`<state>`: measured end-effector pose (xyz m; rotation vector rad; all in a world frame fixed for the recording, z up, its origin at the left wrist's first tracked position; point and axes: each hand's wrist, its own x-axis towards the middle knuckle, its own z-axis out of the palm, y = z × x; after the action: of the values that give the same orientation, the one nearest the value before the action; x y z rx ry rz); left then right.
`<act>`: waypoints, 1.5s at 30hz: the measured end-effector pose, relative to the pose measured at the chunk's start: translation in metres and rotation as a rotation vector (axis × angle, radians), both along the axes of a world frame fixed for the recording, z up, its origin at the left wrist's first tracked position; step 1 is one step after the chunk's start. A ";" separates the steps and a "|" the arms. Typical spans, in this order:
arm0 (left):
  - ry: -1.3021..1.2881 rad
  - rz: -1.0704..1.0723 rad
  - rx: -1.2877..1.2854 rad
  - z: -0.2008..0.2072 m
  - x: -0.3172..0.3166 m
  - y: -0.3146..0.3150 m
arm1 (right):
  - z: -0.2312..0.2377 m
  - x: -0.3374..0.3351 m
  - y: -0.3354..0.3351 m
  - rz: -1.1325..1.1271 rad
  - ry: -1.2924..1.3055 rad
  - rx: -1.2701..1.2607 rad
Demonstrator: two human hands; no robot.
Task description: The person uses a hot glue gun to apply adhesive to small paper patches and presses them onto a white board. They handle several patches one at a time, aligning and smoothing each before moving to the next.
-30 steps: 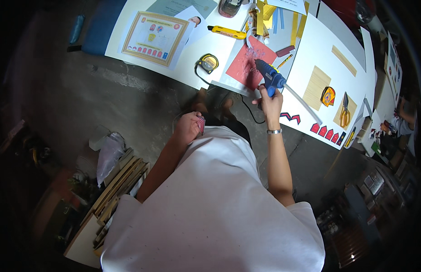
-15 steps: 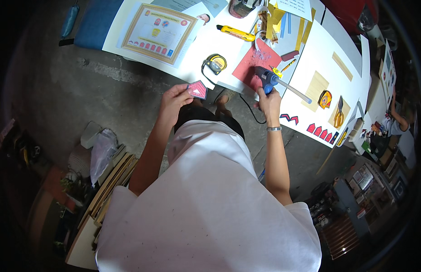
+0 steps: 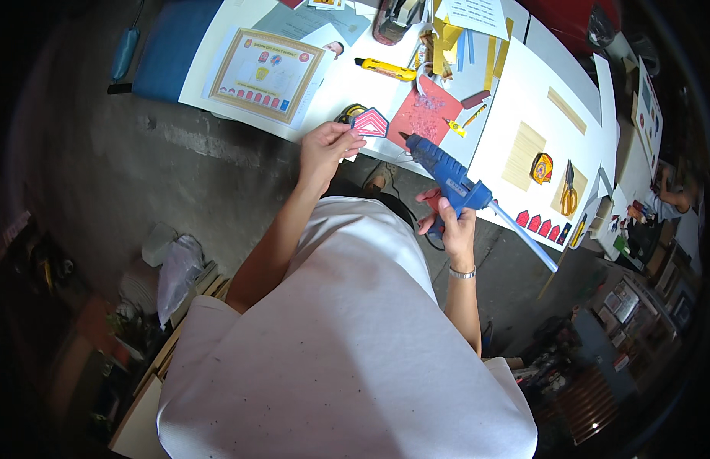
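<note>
A small red and pink striped patch (image 3: 369, 122) with a dark border is pinched by its edge in my left hand (image 3: 327, 151), just over the table's near edge. My right hand (image 3: 456, 228) grips a blue hot glue gun (image 3: 449, 174) by its handle. The gun's dark nozzle points up and left toward the patch, a short gap apart from it. A long translucent glue stick (image 3: 528, 239) juts from the gun's rear. Behind the patch, a yellow and black tape measure (image 3: 347, 114) is partly hidden.
On the white table lie a gold-framed certificate (image 3: 228, 67), a yellow cutter (image 3: 386, 69), a red sheet (image 3: 405, 121) with scraps, and several red patches (image 3: 534, 222). Orange-handled scissors (image 3: 569, 200) and another tape measure (image 3: 542, 167) are at right. A person (image 3: 671, 200) sits far right.
The glue gun has come up off the red sheet toward me, its nozzle now turned toward the patch. My left hand has moved right and slightly away from me with the patch.
</note>
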<state>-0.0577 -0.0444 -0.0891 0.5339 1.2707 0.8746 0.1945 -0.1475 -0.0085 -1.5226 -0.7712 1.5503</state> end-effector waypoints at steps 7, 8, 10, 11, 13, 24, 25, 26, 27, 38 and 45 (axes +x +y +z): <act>-0.037 -0.023 0.067 0.035 0.028 -0.004 | 0.018 -0.003 0.000 0.046 0.033 0.062; -0.054 -0.014 0.068 0.039 0.031 -0.005 | 0.019 -0.003 0.000 0.051 0.033 0.071; -0.035 -0.018 0.075 0.046 0.036 -0.006 | 0.022 -0.001 0.001 0.037 0.045 0.074; -0.031 -0.017 0.084 0.049 0.038 -0.006 | 0.024 0.000 0.001 0.020 0.058 0.068; -0.001 -0.017 0.103 0.055 0.041 -0.006 | 0.026 0.002 0.003 0.006 0.064 0.061; 0.062 -0.015 0.185 0.066 0.047 -0.009 | 0.036 0.008 0.007 0.029 0.032 0.051; 0.064 -0.014 0.188 0.067 0.047 -0.010 | 0.037 0.008 0.007 0.044 0.022 0.063; 0.059 -0.008 0.187 0.067 0.047 -0.010 | 0.039 0.008 0.008 0.055 0.015 0.069; 0.069 -0.013 0.195 0.068 0.047 -0.010 | 0.040 0.008 0.008 0.063 0.012 0.074; 0.055 -0.003 0.237 0.068 0.041 -0.013 | 0.045 0.004 0.012 0.023 -0.050 0.079; 0.041 -0.002 0.221 0.068 0.036 -0.014 | 0.049 0.002 0.014 0.041 -0.086 0.083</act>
<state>-0.0213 -0.0586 -0.0209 0.7305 1.2175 1.0134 0.1969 -0.1336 0.0402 -1.5295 -0.9098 1.4717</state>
